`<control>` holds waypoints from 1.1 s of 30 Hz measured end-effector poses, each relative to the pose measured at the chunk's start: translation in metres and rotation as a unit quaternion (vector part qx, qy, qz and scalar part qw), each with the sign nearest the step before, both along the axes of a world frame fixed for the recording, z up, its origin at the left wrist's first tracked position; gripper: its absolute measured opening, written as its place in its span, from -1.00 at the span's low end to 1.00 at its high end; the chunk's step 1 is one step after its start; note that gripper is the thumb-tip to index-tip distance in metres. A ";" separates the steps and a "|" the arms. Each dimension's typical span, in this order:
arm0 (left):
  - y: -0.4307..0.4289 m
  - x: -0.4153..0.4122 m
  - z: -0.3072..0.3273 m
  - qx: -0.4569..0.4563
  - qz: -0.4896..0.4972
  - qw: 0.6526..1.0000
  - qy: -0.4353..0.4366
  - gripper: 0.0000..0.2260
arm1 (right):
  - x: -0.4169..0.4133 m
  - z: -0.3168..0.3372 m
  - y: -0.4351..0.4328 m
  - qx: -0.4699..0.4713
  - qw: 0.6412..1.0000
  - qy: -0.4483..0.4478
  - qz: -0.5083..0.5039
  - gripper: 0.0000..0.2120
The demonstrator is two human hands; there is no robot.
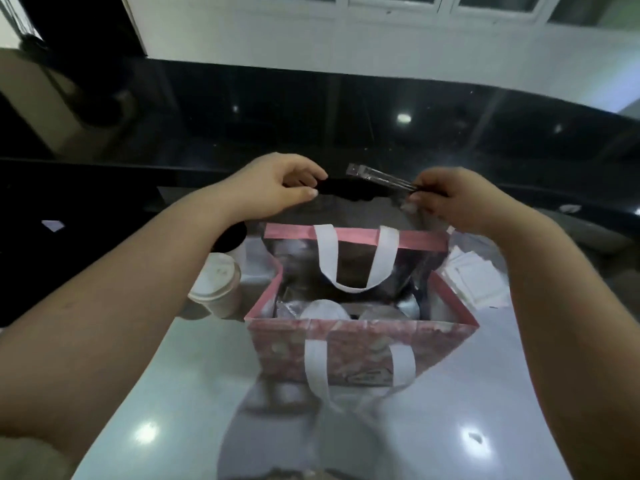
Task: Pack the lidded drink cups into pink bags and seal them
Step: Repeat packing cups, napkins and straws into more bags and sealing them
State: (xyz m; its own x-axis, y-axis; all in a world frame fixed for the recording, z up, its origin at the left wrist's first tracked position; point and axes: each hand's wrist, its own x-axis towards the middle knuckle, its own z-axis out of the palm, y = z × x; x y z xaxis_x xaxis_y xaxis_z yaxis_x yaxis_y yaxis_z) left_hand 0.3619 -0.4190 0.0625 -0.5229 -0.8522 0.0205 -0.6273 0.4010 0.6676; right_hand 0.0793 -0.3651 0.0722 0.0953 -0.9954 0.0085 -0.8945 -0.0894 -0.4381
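- Cup (216, 285) with lid stood outside, just left of the pink bag (356, 344); the left forearm (138, 289) could topple it.
- Left hand (277, 183) pinched a dark item (346, 188), blurred.
- Right hand (446, 199) pinched a clear-wrapped pack (381, 176) beyond the open bag; slipping, it might miss.

My square pink bag (360, 351) looks matt and cloth-like outside, with a shiny silver foil lining (298, 258) and flat white fabric handles (327, 258). The smooth pale table (166, 393) is glossy, mirroring lights. My right hand (446, 199) pinches a thin packet of clear glinting plastic (377, 176); my left hand (277, 183) pinches a matt black piece (343, 188).
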 end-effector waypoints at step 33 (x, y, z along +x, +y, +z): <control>0.101 0.031 -0.019 -0.205 -0.046 0.973 -0.097 -0.39 | 0.113 -0.026 0.100 0.051 0.992 0.058 -0.098 -0.58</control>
State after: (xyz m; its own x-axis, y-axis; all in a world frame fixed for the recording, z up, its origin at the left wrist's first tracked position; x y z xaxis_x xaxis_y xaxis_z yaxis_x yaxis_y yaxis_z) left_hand 0.3927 -0.3185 0.0432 -0.6238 -0.7429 0.2428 -0.6747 0.6687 0.3125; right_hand 0.1924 -0.2656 0.0466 -0.1066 -0.9899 -0.0938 -0.9348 0.1320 -0.3299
